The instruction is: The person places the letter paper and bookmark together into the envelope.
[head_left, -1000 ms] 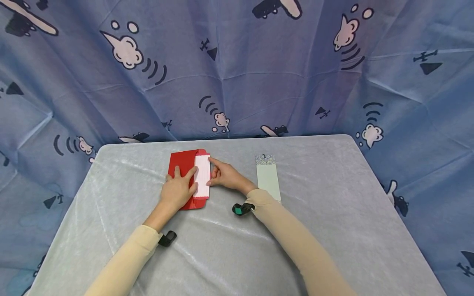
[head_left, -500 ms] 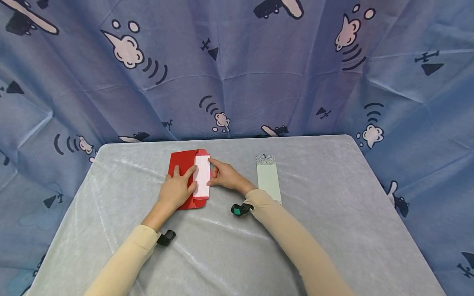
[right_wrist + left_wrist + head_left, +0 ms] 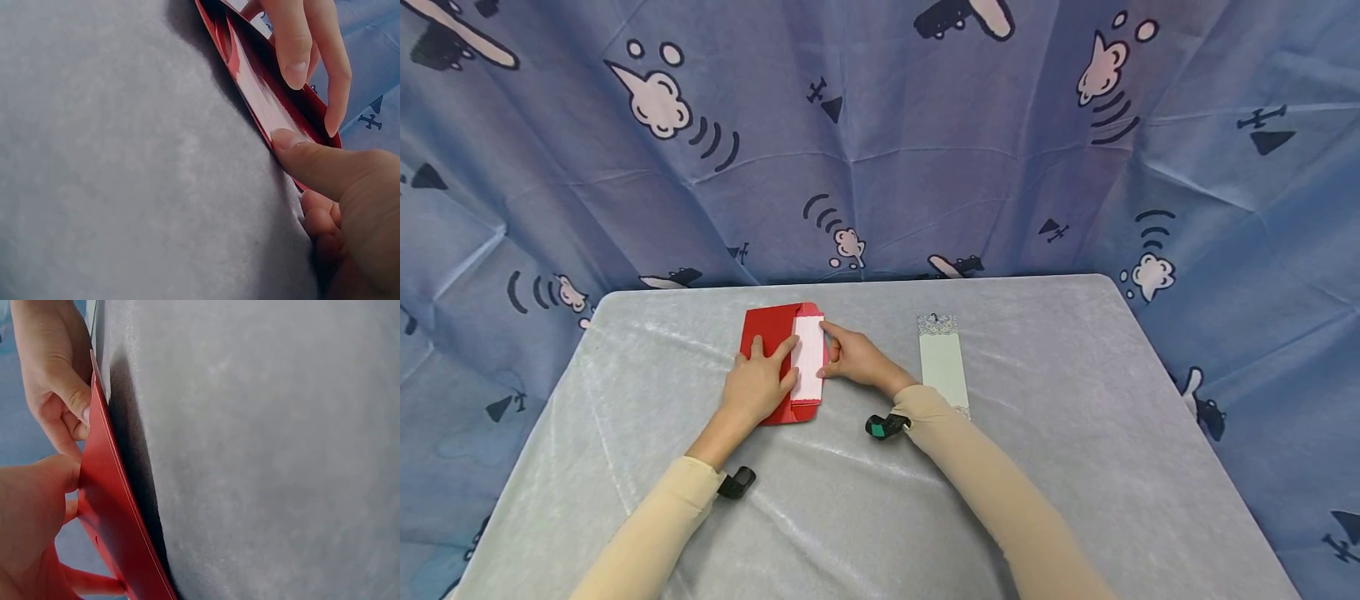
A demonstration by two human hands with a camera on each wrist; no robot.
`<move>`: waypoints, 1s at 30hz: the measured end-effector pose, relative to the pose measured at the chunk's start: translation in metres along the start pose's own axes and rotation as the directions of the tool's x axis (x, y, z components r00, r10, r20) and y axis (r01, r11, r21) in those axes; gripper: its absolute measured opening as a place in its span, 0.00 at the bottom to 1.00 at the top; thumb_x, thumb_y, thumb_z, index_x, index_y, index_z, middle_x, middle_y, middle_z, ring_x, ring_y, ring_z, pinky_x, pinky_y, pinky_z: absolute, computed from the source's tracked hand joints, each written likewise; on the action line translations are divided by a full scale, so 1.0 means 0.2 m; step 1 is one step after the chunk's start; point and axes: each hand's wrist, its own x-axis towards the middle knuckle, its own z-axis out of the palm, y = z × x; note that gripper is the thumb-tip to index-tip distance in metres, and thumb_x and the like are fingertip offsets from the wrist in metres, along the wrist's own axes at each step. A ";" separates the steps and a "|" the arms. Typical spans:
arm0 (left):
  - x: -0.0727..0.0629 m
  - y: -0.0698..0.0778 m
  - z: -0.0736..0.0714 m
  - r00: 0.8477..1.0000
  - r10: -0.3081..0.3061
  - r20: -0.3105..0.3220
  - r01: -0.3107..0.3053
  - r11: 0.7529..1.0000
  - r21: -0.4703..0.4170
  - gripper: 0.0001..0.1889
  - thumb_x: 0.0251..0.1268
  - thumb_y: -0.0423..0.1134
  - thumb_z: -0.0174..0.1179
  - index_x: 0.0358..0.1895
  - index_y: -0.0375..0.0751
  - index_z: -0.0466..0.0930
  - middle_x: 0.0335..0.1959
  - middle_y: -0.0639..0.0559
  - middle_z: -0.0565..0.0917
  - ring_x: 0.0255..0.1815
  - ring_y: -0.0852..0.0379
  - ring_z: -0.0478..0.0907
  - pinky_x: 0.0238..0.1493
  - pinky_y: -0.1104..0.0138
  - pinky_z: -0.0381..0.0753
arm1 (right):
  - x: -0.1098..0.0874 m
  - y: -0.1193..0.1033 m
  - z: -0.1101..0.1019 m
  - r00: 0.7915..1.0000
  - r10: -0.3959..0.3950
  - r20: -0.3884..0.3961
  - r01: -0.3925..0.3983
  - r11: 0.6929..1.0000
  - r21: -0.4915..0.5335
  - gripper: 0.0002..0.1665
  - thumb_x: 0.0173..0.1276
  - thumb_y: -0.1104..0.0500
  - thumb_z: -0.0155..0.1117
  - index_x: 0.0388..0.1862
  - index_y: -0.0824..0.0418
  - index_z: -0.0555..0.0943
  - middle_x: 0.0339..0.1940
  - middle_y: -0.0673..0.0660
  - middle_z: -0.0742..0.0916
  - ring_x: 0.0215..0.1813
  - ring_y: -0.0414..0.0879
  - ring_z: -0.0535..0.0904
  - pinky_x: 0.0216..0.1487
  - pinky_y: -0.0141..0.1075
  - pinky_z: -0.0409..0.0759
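Note:
A red envelope point(image 3: 769, 322) lies on the table, left of centre. From its right side shows a white card point(image 3: 808, 354) with pink edges; its left part is hidden. My left hand point(image 3: 751, 387) rests on the envelope with fingers spread, and thumb and index reach toward the opening. My right hand point(image 3: 863, 360) pinches the card's right edge. In the right wrist view, the thumb point(image 3: 325, 165) lies on the white card point(image 3: 262, 94), with the other fingers curled below. The left wrist view shows the red envelope point(image 3: 115, 494) edge-on, left fingertips touching it.
A pale green bookmark-like card point(image 3: 943, 367) with a patterned top band lies right of my right hand, partly beside the sleeve. Grey cloth covers the table point(image 3: 1075, 350). A blue printed curtain point(image 3: 880, 125) hangs behind it. Each wrist wears a small black camera point(image 3: 737, 483).
My right hand has shifted very slightly left with the card, and the visible white strip looks a little narrower. My left hand stays on the envelope, almost still.

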 end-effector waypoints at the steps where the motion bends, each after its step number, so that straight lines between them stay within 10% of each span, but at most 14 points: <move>1: 0.00 0.00 0.00 1.000 0.000 0.000 0.000 1.000 0.001 0.34 0.66 0.53 0.57 0.76 0.57 0.61 0.72 0.25 0.63 0.60 0.21 0.72 0.45 0.40 0.84 | 0.00 0.00 0.00 1.000 0.002 0.000 -0.002 1.000 -0.002 0.55 0.56 0.57 0.78 0.77 0.63 0.59 0.29 0.50 0.76 0.27 0.38 0.67 0.29 0.26 0.66; 30: 0.00 0.01 0.01 1.000 0.005 0.012 -0.006 1.000 0.014 0.34 0.67 0.54 0.56 0.76 0.57 0.60 0.72 0.24 0.63 0.62 0.19 0.71 0.46 0.39 0.83 | 0.00 -0.02 0.00 1.000 0.018 0.000 -0.018 0.999 -0.047 0.54 0.57 0.53 0.77 0.78 0.59 0.59 0.27 0.49 0.75 0.29 0.39 0.67 0.32 0.27 0.66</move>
